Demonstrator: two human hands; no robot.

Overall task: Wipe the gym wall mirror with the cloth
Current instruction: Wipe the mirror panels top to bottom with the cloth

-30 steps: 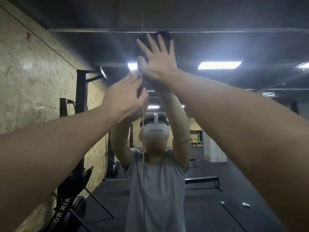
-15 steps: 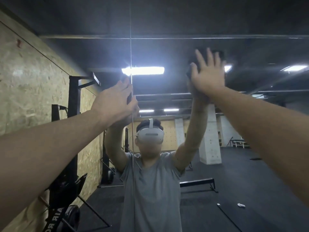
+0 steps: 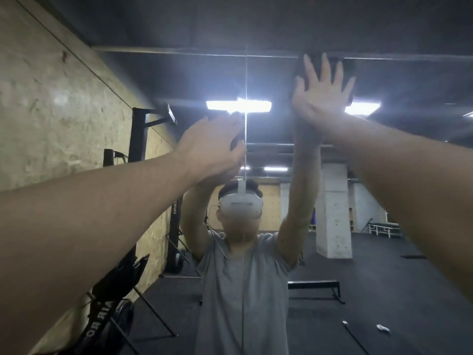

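The wall mirror (image 3: 276,129) fills the view ahead, with a vertical seam (image 3: 245,80) running down its middle. My right hand (image 3: 322,98) is raised high to the right of the seam. Its fingers are spread flat, pressing a dark cloth (image 3: 348,73) against the glass just under the mirror's top edge. The cloth shows only as a dark edge around my fingers. My left hand (image 3: 212,147) rests against the glass at the seam, lower than the right. It holds nothing that I can make out. My reflection stands under both arms.
A chipboard wall (image 3: 51,111) runs along the left. A black rack (image 3: 138,139) and a black exercise machine (image 3: 110,303) stand against it at lower left. The mirror reflects a dark gym floor, a low bench (image 3: 314,285) and a concrete pillar (image 3: 332,213).
My right hand slid the cloth from the seam to the right across the glass, then up toward the top edge. My left hand stayed at the seam.
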